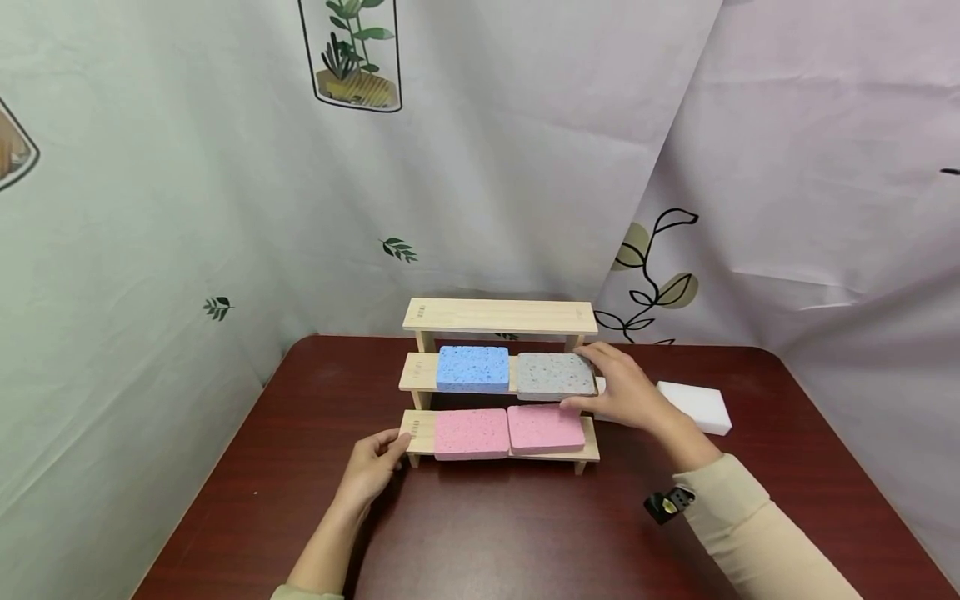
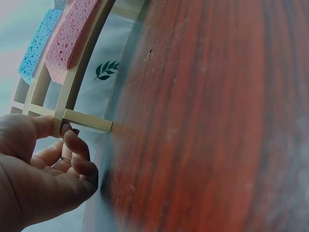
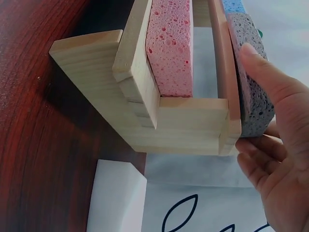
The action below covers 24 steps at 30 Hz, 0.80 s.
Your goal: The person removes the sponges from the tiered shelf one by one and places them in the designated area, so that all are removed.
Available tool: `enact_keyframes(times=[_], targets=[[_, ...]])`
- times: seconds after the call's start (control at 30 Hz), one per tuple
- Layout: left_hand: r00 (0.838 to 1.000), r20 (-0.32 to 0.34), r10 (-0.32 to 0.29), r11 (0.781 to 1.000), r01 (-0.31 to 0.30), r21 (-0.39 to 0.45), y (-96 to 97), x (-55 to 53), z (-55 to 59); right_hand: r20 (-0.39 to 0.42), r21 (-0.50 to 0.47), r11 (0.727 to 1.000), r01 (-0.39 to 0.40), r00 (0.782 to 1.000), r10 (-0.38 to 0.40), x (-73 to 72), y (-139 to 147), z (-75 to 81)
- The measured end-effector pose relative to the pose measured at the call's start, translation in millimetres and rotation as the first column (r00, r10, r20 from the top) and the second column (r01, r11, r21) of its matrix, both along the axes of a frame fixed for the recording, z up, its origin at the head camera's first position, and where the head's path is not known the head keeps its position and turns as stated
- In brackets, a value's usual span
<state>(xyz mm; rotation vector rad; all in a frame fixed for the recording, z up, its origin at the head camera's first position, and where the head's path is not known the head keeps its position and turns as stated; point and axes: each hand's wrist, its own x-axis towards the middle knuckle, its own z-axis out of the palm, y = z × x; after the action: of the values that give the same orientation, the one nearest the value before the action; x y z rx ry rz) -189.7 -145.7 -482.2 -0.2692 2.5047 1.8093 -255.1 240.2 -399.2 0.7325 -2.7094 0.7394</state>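
A three-tier wooden rack (image 1: 500,314) stands on the table. My left hand (image 1: 369,468) pinches the left end of its lowest shelf between thumb and finger, as the left wrist view (image 2: 59,113) also shows. My right hand (image 1: 626,390) holds a grey speckled sponge (image 1: 555,374) by its right end, thumb at the front edge and fingers behind. In the right wrist view the grey sponge (image 3: 252,72) lies at the middle shelf, slightly tilted. Left of it on that shelf sits a blue sponge (image 1: 472,368). Two pink sponges, one left (image 1: 471,433) and one right (image 1: 546,428), lie on the lowest shelf.
White blocks (image 1: 697,407) lie on the table right of the rack, partly hidden behind my right hand. The dark red wooden table (image 1: 480,533) ends at a hanging printed cloth (image 1: 510,167) close behind the rack. A small black device (image 1: 667,504) sits at my right wrist.
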Motion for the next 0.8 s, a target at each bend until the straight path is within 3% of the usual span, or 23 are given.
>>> enact_keyframes(times=[0.37, 0.6, 0.8], targets=[[1.0, -0.003, 0.006, 1.0, -0.006, 0.005, -1.1, -0.1, -0.5, -0.034, -0.06, 0.998, -0.005, 0.999, 0.003, 2.1, 11, -2.5], [1.0, -0.008, 0.002, 1.0, -0.002, 0.002, -0.8, 0.5, 1.0, -0.099, -0.087, 0.996, -0.006, 0.995, -0.002, 7.0, 25, -3.4], [1.0, -0.007, 0.001, 1.0, -0.001, 0.004, 0.7, 0.3, 1.3, -0.09, -0.074, 0.997, 0.015, 0.996, -0.022, 15.1, 36, -5.2]])
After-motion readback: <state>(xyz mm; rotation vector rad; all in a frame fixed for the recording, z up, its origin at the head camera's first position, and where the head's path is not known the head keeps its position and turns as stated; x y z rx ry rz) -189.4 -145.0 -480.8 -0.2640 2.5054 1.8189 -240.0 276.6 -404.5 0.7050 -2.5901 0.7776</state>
